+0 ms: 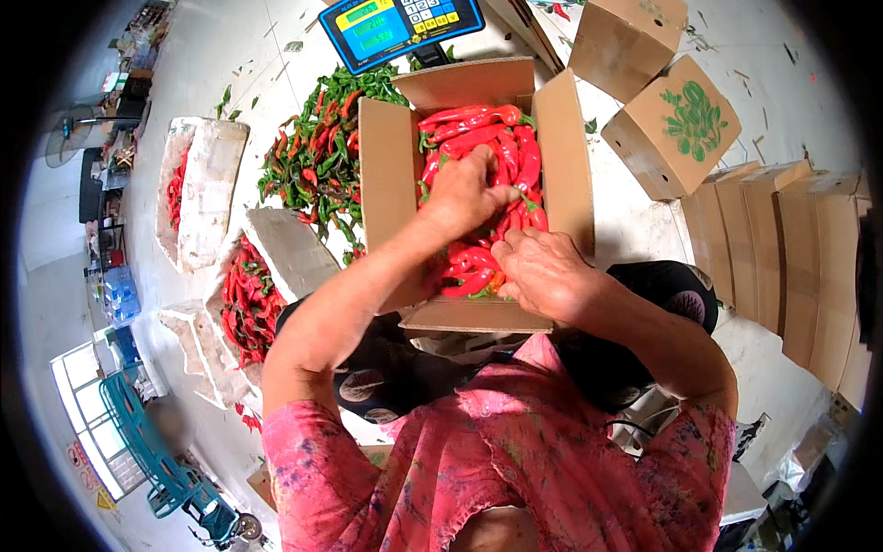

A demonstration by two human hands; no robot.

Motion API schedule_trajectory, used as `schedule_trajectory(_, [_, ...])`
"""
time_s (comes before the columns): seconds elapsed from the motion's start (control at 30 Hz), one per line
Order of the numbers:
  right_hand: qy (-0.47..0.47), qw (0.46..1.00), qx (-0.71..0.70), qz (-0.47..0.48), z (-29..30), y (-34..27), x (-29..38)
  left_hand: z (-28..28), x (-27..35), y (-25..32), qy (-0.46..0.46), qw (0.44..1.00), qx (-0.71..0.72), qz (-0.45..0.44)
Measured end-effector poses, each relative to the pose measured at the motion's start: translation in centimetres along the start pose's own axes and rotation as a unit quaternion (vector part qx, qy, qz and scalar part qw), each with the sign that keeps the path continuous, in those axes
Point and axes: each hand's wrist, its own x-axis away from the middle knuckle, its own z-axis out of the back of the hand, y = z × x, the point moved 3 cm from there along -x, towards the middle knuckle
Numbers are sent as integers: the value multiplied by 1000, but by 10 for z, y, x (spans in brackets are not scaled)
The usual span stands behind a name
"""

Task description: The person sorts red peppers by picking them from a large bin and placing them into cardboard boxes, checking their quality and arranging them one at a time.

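Note:
An open cardboard box (pixel 390 176) stands before me with its flaps spread, filled with glossy red chili peppers (pixel 528 155). My left hand (pixel 463 190) rests on the peppers near the middle of the box, thumb and fingers apart; its fingertips partly sink among them, so a grip cannot be made out. Lower and to the right, my right hand (pixel 545 270) reaches over the box's near right corner, its fingers curled down at the peppers. Whether it grips one is hidden. Behind the box is a digital scale display (pixel 379 31).
Left of the box lies a heap of green and red peppers (pixel 321 148). Foam boxes (pixel 214 193) with red peppers stand further left. Closed cartons (pixel 672 127) sit at the upper right, above a row of cardboard boxes (pixel 793 255).

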Motion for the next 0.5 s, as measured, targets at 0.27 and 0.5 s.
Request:
schedule_trajectory(0.27, [223, 959, -90, 148, 6, 23, 12, 50, 72, 10, -59, 949, -123, -286])
schedule_trajectory(0.5, [73, 964, -255, -6, 60, 17, -7, 68, 87, 13, -130, 958, -136, -217])
